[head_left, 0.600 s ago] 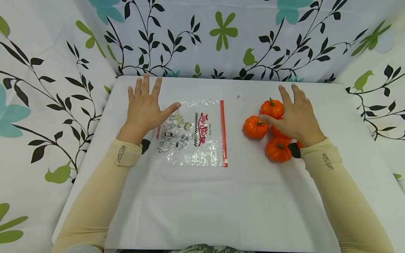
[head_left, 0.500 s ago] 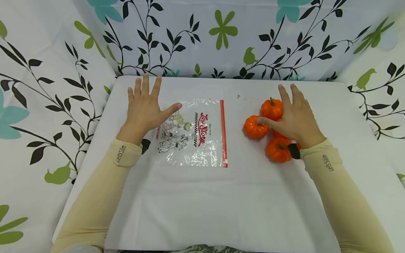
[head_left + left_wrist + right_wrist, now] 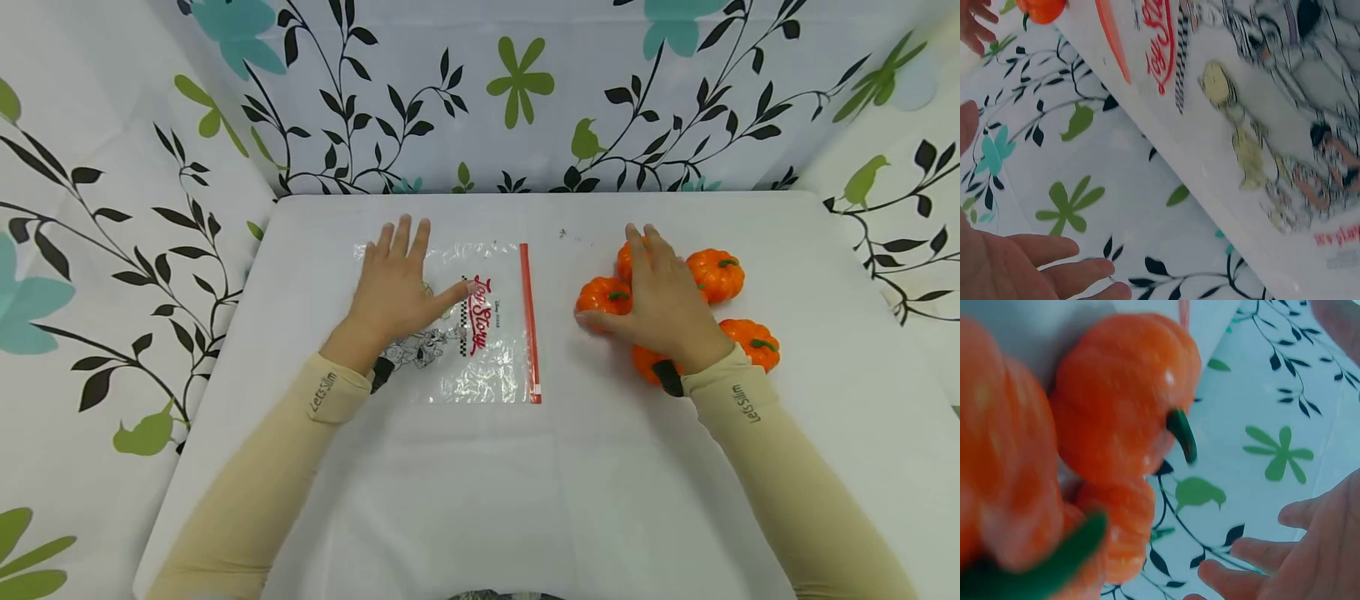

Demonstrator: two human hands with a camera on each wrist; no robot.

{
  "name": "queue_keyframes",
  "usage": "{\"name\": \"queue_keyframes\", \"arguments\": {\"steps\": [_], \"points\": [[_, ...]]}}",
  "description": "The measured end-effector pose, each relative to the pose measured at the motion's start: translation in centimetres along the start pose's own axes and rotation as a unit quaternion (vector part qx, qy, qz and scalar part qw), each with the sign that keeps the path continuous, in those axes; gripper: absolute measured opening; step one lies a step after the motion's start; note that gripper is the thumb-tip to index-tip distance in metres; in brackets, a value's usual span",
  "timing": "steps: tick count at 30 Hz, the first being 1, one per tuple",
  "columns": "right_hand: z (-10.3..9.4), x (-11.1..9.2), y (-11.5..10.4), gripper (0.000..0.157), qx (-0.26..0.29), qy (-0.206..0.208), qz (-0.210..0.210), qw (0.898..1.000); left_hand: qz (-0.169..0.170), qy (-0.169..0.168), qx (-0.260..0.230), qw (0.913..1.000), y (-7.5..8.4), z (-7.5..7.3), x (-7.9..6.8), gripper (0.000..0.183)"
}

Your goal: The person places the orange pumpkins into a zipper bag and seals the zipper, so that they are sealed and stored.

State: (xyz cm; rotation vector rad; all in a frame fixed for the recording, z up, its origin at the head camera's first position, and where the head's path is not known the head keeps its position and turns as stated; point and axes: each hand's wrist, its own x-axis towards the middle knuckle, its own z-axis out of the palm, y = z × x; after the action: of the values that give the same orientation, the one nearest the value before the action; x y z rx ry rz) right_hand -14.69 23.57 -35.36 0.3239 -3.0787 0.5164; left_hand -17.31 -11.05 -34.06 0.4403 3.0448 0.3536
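From my remote seat I see the left hand (image 3: 401, 292) and right hand (image 3: 663, 304) spread, grasping nothing, over the "Toy Story" bag (image 3: 502, 375) left of centre and the pumpkins (image 3: 716, 277) right of centre, each probably placed for its nearer hand's reach (both sleeves (image 3: 326, 392) read "LetsSlim").

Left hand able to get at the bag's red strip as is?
Probably yes: the left hand is spread over the bag, nothing covers the red strip, and the right hand is off over the pumpkins.
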Motion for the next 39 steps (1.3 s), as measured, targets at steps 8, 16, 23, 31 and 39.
{"name": "queue_keyframes", "arguments": {"steps": [8,16,23,31,39], "points": [[1.5,0.2,-0.6,0.118,-0.064,-0.043,-0.022,0.997,0.045,-0.05,-0.073,0.9951,4.4,4.2,-0.3,0.087],[2.4,0.8,-0.5,0.093,-0.156,-0.051,-0.041,0.986,0.084,-0.063,-0.053,0.9931,7.3,7.3,0.3,0.067],[2.8,0.8,-0.5,0.089,-0.193,-0.063,-0.039,0.978,0.061,-0.089,-0.028,0.9938,9.0,8.5,1.0,0.049],[2.7,0.7,-0.5,0.083,-0.191,-0.074,-0.039,0.978,0.047,-0.108,0.015,0.9929,9.4,9.0,1.2,0.046],[1.6,0.5,-1.1,0.08,-0.106,-0.063,-0.035,0.992,0.08,-0.079,0.069,0.9912,9.4,9.6,1.4,0.045]]}}
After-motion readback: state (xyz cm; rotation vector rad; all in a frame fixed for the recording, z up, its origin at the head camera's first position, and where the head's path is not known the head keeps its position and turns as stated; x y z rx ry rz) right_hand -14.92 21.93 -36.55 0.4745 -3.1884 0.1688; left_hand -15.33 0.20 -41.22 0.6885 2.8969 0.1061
